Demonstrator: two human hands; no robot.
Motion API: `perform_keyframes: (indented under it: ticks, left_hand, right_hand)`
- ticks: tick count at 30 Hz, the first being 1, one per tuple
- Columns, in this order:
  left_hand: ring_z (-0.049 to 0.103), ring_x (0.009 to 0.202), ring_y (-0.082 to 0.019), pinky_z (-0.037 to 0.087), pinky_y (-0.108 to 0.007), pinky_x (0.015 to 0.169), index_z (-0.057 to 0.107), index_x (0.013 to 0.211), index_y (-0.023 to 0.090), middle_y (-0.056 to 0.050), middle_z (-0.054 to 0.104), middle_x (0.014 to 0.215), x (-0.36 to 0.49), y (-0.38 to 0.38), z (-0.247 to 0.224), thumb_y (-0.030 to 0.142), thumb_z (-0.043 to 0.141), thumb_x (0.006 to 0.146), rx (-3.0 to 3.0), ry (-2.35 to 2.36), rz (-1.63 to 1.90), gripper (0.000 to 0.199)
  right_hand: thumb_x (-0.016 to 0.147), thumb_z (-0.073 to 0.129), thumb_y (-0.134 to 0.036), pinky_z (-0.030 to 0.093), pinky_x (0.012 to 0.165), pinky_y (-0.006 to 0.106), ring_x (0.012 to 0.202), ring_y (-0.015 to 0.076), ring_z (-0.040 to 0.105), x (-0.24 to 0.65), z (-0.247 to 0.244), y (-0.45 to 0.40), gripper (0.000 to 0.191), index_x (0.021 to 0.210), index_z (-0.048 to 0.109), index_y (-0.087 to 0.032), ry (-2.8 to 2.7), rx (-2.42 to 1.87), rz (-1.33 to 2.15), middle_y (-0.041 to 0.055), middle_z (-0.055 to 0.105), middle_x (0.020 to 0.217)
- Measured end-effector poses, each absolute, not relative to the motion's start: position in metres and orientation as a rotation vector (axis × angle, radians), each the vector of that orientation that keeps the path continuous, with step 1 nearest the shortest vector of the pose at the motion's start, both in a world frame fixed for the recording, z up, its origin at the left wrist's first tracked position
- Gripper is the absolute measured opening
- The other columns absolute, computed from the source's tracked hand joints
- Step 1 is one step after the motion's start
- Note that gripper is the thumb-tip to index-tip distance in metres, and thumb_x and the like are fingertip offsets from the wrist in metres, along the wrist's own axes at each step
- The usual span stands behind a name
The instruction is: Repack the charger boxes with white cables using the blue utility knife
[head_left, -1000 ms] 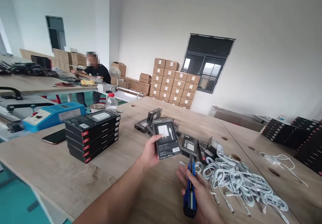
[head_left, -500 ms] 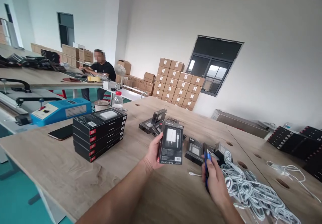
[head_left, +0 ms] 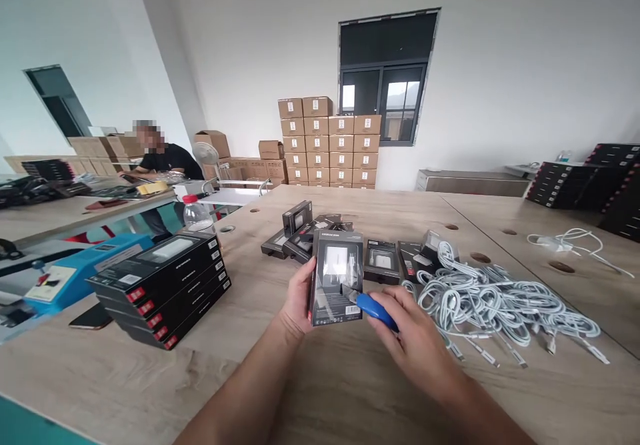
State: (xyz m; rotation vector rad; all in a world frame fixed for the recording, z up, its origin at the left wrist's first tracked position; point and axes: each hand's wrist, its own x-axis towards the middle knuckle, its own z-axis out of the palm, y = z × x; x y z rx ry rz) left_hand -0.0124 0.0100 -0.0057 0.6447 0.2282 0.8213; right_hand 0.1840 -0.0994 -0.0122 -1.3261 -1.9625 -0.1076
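My left hand (head_left: pixel 299 296) is closed around the left side of a black charger box (head_left: pixel 336 278), held upright with a white charger pictured on its front. In my right hand (head_left: pixel 407 318) is a blue utility knife (head_left: pixel 377 309), its tip against or just before the lower front of the box; I cannot tell if it cuts in. Behind the held box lie several more black boxes (head_left: pixel 383 261) in a loose group. A heap of coiled white cables (head_left: pixel 495 301) lies right of my right hand.
A stack of black boxes (head_left: pixel 165 291) stands on the left, beside a phone (head_left: pixel 91 317) and a blue machine (head_left: pixel 85 268). Behind it is a red-capped bottle (head_left: pixel 197 215). A person (head_left: pixel 163 158) sits at the far left table. Cartons (head_left: pixel 330 141) are piled by the wall.
My right hand has brought the utility knife left and up, from beside the cables to the front of the charger box. The view has turned right and levelled.
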Motion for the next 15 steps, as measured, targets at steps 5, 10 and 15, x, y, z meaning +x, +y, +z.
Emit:
perform_keyframes:
  ticks: [5,10,15]
  left_hand:
    - [0.066,0.111,-0.041,0.049,-0.056,0.098,0.062,0.127,0.011,-0.017,0.074,0.109,-0.0121,0.0094,-0.0074,0.057,0.065,0.076,0.668,0.230,0.821,0.069]
    - [0.066,0.111,-0.041,0.049,-0.055,0.099,0.061,0.129,0.011,-0.018,0.073,0.111,-0.0119,0.0101,-0.0073,0.060,0.062,0.079,0.681,0.225,0.813,0.070]
    - [0.068,0.107,-0.039,0.051,-0.053,0.097,0.060,0.130,0.010,-0.019,0.073,0.110,-0.0105,0.0044,0.0009,0.073,0.050,0.084,0.664,0.223,0.762,0.079]
  right_hand:
    - [0.100,0.048,-0.038,0.056,0.084,0.039,0.100,0.0245,0.063,0.1837,-0.0140,-0.0972,0.030,0.126,0.058,-0.029,-1.960,-1.331,-0.115,0.0096,0.059,0.116]
    - [0.099,0.049,-0.037,0.056,0.084,0.039,0.101,0.0247,0.062,0.1836,-0.0145,-0.0967,0.030,0.126,0.059,-0.029,-1.951,-1.320,-0.112,0.0093,0.059,0.114]
    - [0.099,0.049,-0.035,0.056,0.086,0.039,0.102,0.0248,0.062,0.1801,-0.0154,-0.0953,0.028,0.124,0.059,-0.028,-1.911,-1.305,-0.158,0.0096,0.060,0.112]
